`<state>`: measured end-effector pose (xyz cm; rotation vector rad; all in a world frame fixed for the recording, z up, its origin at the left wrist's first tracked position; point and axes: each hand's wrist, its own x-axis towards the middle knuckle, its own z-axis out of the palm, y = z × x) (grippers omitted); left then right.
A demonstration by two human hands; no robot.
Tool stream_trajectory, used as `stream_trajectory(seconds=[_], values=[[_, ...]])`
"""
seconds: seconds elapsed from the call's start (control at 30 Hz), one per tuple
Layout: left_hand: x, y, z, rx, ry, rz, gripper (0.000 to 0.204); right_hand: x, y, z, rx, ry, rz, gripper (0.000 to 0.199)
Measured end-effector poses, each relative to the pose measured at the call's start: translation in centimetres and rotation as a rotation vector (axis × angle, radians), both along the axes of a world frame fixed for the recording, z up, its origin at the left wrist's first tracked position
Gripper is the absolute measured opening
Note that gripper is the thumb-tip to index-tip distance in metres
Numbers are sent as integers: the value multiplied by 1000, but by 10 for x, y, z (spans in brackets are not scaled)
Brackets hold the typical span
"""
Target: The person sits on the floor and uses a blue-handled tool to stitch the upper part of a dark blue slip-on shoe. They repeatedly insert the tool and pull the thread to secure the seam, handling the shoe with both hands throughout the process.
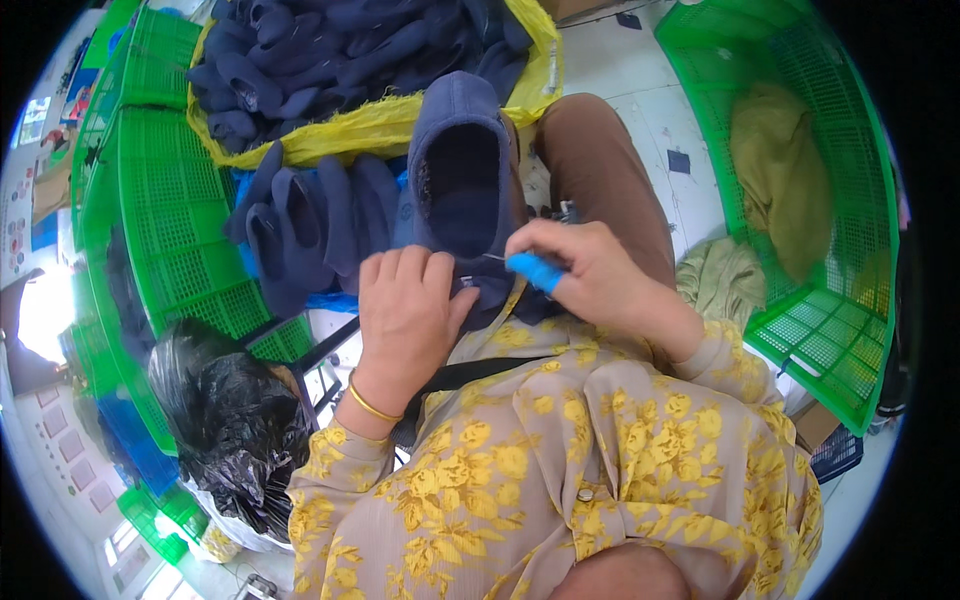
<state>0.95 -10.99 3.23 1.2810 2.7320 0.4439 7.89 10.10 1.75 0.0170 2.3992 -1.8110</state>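
A navy blue fabric slipper [462, 100] rests on my lap with its toe pointing away from me and its opening facing up. My left hand [410, 300] is closed over the heel end, fingers curled and thumb pressed on the dark cloth. Just to the right of the heel edge, my right hand [590, 270] pinches a thin, pale needle [494, 257] whose tip reaches the slipper's rim. Blue tape [535, 271] wraps one finger of that hand. Several more navy slippers [300, 225] lie side by side to the left of the one I hold.
A yellow woven sack [545, 65] full of navy slippers stands ahead. Green plastic crates [165, 220] are stacked on the left, above a black plastic bag [225, 420]. On the right, another green crate [835, 350] holds olive cloth [785, 180], with paler cloth [722, 280] beside it.
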Motion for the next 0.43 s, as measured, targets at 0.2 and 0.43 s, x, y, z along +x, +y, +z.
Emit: stream_trajectory(seconds=[0.2,0.43], values=[[12,-14,-19,291,-265,169,26,-6,-9,-17,254,70,215,26],[3,-25,-27,340,-461,108,22,-9,-5,-25,196,118,335,31]])
